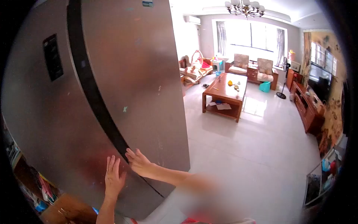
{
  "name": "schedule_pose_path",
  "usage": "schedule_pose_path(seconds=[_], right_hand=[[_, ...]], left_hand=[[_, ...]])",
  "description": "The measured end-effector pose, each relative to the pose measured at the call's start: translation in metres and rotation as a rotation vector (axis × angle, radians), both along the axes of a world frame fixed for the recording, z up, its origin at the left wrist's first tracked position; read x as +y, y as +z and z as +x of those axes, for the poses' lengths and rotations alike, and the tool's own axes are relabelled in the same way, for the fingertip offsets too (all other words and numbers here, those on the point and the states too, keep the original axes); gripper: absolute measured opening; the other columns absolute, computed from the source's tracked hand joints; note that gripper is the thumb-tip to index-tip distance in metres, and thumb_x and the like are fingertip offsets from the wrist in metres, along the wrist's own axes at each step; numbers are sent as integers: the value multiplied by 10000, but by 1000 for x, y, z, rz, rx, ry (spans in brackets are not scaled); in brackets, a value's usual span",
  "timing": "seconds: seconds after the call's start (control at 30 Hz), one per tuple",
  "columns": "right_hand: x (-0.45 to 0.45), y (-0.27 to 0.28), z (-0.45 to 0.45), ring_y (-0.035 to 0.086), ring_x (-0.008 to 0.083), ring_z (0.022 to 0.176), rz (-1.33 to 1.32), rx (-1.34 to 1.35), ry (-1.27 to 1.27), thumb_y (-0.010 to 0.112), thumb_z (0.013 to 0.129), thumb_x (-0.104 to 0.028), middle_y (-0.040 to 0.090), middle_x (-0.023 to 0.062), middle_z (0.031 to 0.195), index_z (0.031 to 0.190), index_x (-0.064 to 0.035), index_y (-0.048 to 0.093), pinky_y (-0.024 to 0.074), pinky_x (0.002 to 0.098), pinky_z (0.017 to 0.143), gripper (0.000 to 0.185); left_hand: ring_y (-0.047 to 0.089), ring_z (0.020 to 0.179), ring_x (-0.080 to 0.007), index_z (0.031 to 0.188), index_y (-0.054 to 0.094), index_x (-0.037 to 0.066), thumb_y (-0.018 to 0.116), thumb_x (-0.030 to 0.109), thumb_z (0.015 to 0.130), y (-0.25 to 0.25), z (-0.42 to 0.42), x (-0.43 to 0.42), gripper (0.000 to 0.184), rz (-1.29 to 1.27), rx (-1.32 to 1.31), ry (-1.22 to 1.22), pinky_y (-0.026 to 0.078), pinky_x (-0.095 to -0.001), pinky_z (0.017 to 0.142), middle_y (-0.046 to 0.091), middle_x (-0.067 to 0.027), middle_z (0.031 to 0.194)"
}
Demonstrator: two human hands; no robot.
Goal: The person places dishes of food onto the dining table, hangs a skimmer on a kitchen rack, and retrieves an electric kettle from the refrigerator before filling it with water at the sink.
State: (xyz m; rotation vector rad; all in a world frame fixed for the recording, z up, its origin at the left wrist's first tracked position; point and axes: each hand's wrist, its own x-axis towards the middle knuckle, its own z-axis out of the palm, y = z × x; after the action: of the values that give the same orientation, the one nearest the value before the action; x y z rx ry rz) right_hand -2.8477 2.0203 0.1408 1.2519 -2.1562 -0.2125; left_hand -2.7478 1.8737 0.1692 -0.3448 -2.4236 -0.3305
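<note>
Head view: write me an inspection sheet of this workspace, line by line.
Surface: grey metallic front, with scattered marks and a pale green patch.
Job's things: left door, right door, dark strip running between them.
Clutter: papers on the lower shelf of the coffee table; a yellow item on its top.
Grippers: left hand open at the left door, contact unclear; right hand at the dark strip, grip cannot be told.
Cables: nothing seen.
Surroundings: pale floor, armchairs, floor fan, chandelier.
</note>
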Motion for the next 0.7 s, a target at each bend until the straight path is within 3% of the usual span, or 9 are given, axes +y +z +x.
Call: schedule_pose_path(seconds=[0.13, 0.17, 0.23, 0.27, 0.37, 0.4, 0.5, 0.6, 0.7], right_hand=[[-13, 26, -62, 301, 251, 1269, 162, 167, 71, 500, 809, -268, 521, 24, 1235, 1013, -136, 667, 242, 497, 962, 295], [-16, 29, -62, 310, 238, 1257, 273, 252, -6, 495, 825, -266, 529, 20, 1216, 1023, -167, 661, 285, 461, 906, 276], [-32, 37, -66, 353, 234, 1196, 378, 99, 5, 506, 824, -265, 540, 11, 1184, 1025, -177, 657, 325, 435, 823, 266], [-36, 42, -69, 412, 228, 1075, 465, 71, 24, 522, 809, -237, 556, 27, 1096, 997, -152, 658, 359, 399, 741, 247], [-49, 18, -76, 442, 200, 869, 351, 98, 21, 527, 809, -216, 519, 40, 905, 973, -103, 624, 353, 341, 622, 222], [-46, 16, -76, 442, 185, 774, 343, 99, 40, 522, 813, -210, 486, 35, 810, 939, -84, 613, 338, 310, 571, 200], [-32, 19, -65, 428, 205, 871, 421, 154, -51, 521, 797, -190, 506, 45, 903, 954, -112, 630, 336, 340, 639, 207], [-61, -8, -67, 413, 203, 845, 330, 198, -211, 518, 803, -198, 483, 36, 876, 960, -111, 621, 313, 337, 617, 207], [-22, 49, -43, 409, 203, 832, 534, 92, -76, 502, 807, -177, 477, 38, 868, 969, -105, 618, 309, 337, 613, 212]], left_hand=[[364, 1245, -362, 1043, 519, -11, 591, 17, 711, 35, -55, 21, 341, -348, 47, 189, 407, -444, 884, 428, -183, 1282], [382, 1227, -354, 1015, 526, -10, 595, 34, 712, 33, -64, 23, 314, -384, 59, 232, 411, -448, 869, 445, -177, 1258], [417, 1190, -338, 958, 538, -8, 602, 69, 714, 26, -82, 18, 264, -460, 84, 313, 419, -455, 839, 479, -167, 1210], [452, 1125, -313, 920, 556, 2, 611, 93, 702, 26, -89, 16, 242, -465, 128, 294, 411, -452, 811, 531, -139, 1116], [474, 1050, -288, 868, 593, 28, 612, 87, 694, 34, -91, 25, 185, -608, -201, 506, 395, -430, 805, 573, -112, 995], [475, 1010, -271, 805, 617, 56, 613, 82, 686, 26, -95, 20, 121, -620, -139, 522, 386, -406, 801, 590, -90, 884], [469, 999, -245, 762, 633, 69, 602, 92, 702, 11, -97, 16, 71, -675, 43, 551, 389, -403, 795, 594, -77, 823], [464, 1043, -236, 790, 652, 68, 592, 108, 722, 17, -98, 22, 99, -594, -185, 624, 389, -397, 797, 608, -69, 847], [469, 1061, -239, 816, 664, 72, 583, 126, 736, 18, -93, 17, 126, -635, -219, 614, 388, -397, 794, 615, -67, 882]])
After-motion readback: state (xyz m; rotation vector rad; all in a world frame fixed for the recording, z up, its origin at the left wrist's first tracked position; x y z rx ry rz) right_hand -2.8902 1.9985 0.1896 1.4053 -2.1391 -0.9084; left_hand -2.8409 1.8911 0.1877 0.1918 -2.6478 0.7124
